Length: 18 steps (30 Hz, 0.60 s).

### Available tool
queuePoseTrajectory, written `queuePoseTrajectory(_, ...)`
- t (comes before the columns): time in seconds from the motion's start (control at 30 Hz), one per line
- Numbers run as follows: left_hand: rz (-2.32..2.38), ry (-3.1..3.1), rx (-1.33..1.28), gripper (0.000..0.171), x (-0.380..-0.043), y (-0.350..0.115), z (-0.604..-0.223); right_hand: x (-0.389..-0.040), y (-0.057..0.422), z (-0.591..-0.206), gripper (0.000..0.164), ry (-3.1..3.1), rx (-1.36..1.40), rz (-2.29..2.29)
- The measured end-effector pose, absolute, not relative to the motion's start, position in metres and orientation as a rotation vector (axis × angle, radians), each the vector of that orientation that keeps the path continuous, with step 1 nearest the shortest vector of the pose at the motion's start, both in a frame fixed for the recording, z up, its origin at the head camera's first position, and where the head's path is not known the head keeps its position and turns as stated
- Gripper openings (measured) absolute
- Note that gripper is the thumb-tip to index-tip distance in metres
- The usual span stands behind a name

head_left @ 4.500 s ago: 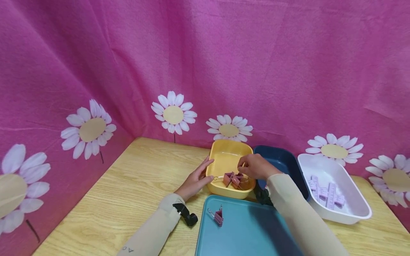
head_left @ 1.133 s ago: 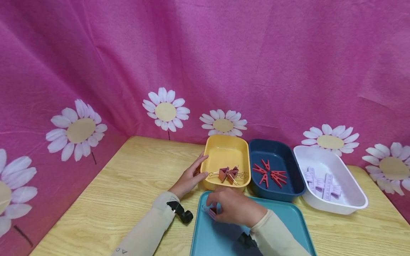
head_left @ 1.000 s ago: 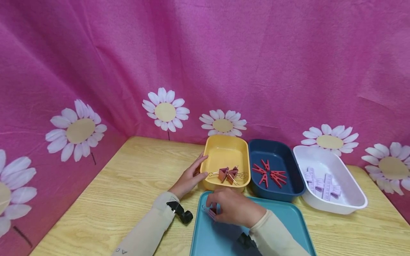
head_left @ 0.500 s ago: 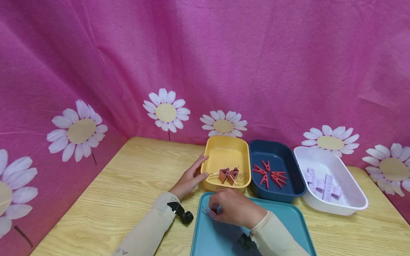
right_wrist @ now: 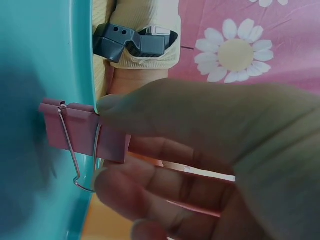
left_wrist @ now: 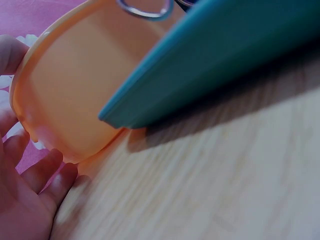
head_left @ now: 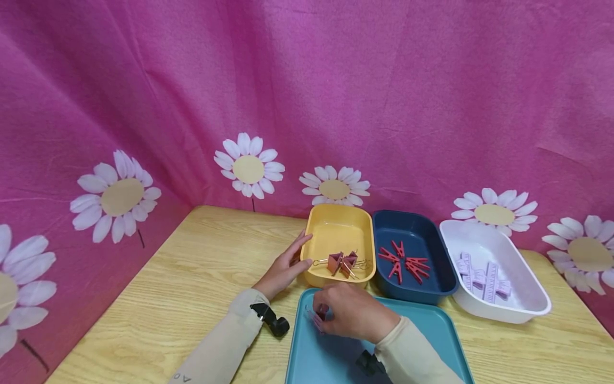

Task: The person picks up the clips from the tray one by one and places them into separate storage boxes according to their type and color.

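Observation:
My right hand [head_left: 355, 314] is low over the left part of the teal tray [head_left: 431, 333]. Between thumb and fingers it pinches a pink binder clip [right_wrist: 77, 127] with wire handles, which stands on edge close to the tray in the right wrist view. My left hand [head_left: 283, 271] rests against the left side of the yellow bin [head_left: 336, 232], its fingers spread and fingertips at the rim. Several similar binder clips [head_left: 336, 262] lie at the near end inside that bin. From the head, the pinched clip is partly hidden by the right fingers.
Right of the yellow bin stands a navy bin [head_left: 405, 226] with several red clothespins [head_left: 416, 268]. Beyond it, a white bin [head_left: 525, 298] holds lilac pieces with ruler-like marks [head_left: 491, 282]. A pink daisy-print cloth [head_left: 384, 96] hangs behind the wooden table [head_left: 192, 282].
My right hand has come from over the yellow bin down to the tray and taken hold of the binder clip lying there. Over the last second it barely shifts; my left hand stays at the bin.

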State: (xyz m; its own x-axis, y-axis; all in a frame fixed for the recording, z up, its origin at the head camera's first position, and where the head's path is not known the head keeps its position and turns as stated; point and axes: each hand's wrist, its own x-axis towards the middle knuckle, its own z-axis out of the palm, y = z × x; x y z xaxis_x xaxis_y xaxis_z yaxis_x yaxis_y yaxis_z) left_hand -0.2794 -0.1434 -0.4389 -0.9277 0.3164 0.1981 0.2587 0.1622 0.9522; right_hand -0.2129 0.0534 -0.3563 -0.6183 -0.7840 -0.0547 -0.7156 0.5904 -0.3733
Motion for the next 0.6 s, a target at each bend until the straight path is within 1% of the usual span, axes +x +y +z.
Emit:
queuePoseTrajectory(0.17, 1.911, 2.387, 0.576, 0.059, -0.283, -0.144, -0.448, -0.212, 0.054, -0.354, 0.014, 2.611, -1.243, -0.500)
queuePoseTrajectory(0.4, 1.907, 2.384, 0.584, 0.059, -0.284, -0.144, -0.448, -0.211, 0.057, -0.348, 0.018, 2.673, -1.264, -0.570)
queuePoseTrajectory(0.6, 1.906, 2.369, 0.595, 0.060, -0.285, -0.144, -0.448, -0.210, 0.059, -0.343, 0.016, 2.692, -1.296, -0.630)
